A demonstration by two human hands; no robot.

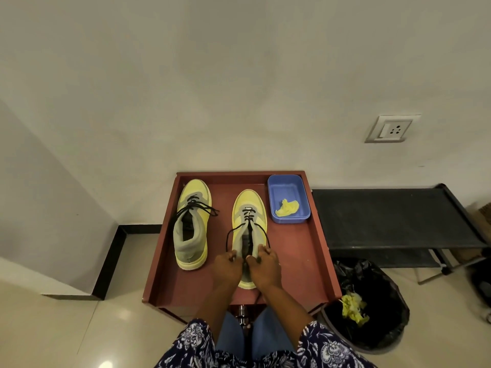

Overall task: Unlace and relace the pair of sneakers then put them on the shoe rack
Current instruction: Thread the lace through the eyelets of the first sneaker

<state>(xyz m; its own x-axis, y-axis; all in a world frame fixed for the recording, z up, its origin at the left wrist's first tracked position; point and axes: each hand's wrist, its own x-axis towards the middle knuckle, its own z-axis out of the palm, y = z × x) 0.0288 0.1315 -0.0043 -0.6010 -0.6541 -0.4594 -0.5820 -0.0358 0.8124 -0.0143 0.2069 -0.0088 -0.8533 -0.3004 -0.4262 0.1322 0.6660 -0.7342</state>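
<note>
Your right-hand sneaker [249,227] sits mid-surface with its toe pointing to twelve o'clock, its black lace [248,212] threaded through the lower eyelets only and both free ends running back toward you. Your left hand [225,266] pinches one end at the collar's seven o'clock side, your right hand [265,265] pinches the other at five o'clock, and both are curled tight on the lace. Pull unevenly from here and one end will likely come up short for the top eyelets; pull hard and the shoe may skid toward you, since nothing pins it down. The other sneaker [191,224] lies at nine o'clock, its lace loose and sprawled. At two o'clock, the blue tray [301,192] stands close enough for a swinging elbow to knock. The black shoe rack [393,216] waits at three o'clock, beyond the red surface [300,256].
</note>
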